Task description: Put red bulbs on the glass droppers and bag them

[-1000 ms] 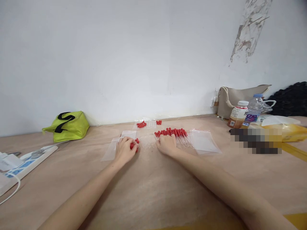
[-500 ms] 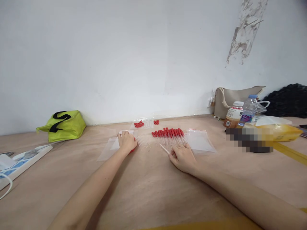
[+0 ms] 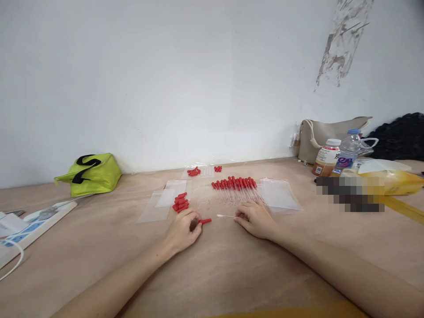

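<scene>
My left hand (image 3: 185,230) pinches a red rubber dropper bulb (image 3: 206,221) that points right. Facing it, my right hand (image 3: 254,219) is closed on a clear glass dropper tube (image 3: 225,216), whose free end points left. The bulb and the tube are apart. A pile of loose red bulbs (image 3: 180,202) lies just beyond my left hand. Several bare glass tubes (image 3: 203,195) lie in the middle. Beyond my right hand is a row of droppers with red bulbs fitted (image 3: 234,183), their tips towards me.
Clear plastic bags lie left (image 3: 154,207) and right (image 3: 281,196) of the droppers. More red bulbs (image 3: 194,171) and tubes are near the wall. A green bag (image 3: 96,174) and a power strip (image 3: 36,229) are left; bottles (image 3: 327,158) and a beige bag (image 3: 306,143) stand right.
My left hand has come back from the pile towards me and right, now with a red bulb in it. The tube in my right hand has turned from slanted to nearly level.
</scene>
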A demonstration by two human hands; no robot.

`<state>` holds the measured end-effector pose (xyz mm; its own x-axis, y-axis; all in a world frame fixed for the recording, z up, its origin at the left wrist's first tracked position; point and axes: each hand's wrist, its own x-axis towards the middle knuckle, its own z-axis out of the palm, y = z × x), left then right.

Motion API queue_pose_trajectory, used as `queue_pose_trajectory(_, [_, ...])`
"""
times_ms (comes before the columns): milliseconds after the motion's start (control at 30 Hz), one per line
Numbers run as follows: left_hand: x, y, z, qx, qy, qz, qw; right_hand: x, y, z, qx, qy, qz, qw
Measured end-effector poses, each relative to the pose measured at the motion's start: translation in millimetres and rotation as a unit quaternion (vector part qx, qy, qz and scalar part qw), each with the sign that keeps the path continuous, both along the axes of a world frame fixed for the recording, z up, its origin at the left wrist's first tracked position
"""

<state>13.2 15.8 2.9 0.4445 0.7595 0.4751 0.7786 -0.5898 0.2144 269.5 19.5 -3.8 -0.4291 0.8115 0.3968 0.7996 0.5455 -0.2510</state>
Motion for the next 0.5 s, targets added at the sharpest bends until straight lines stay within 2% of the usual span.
queue_pose_trajectory(100, [-1,-6,-4.7,-0.041,-0.038,0.006,0.998,-1,2,4,-0.036,0.017,0.005,0.999])
queue_pose_trajectory(200, [3,-3,-2.1,-0.060,-0.041,-0.033,0.997,-5,5,7,-0.073,0.038,0.015,0.996])
queue_pose_trajectory(300, [10,3,-1.2,-0.078,-0.035,-0.070,0.994,-11,12,3,-0.080,0.044,0.018,0.996])
queue_pose_trajectory(500, [22,7,-7.4,-0.117,-0.108,-0.054,0.986,-20,18,-8,-0.073,0.059,-0.024,0.995])
